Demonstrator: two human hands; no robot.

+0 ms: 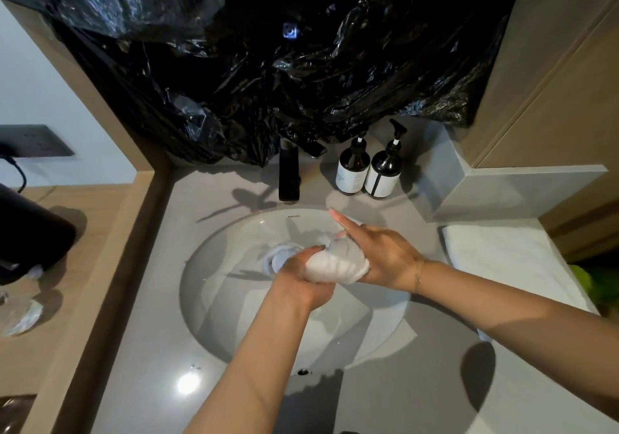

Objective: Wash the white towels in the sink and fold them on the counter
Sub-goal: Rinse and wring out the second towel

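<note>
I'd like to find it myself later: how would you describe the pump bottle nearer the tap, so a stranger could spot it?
Start at the round white sink, then look past it to the black faucet. Just right of the faucet two dark pump bottles stand side by side. The left bottle is the one; unlike the right bottle, its label has no bold vertical black stripe.

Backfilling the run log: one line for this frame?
stage: wringing | left hand: grips towel | right hand: grips towel, index finger straight | over sink | faucet: no water visible
</note>
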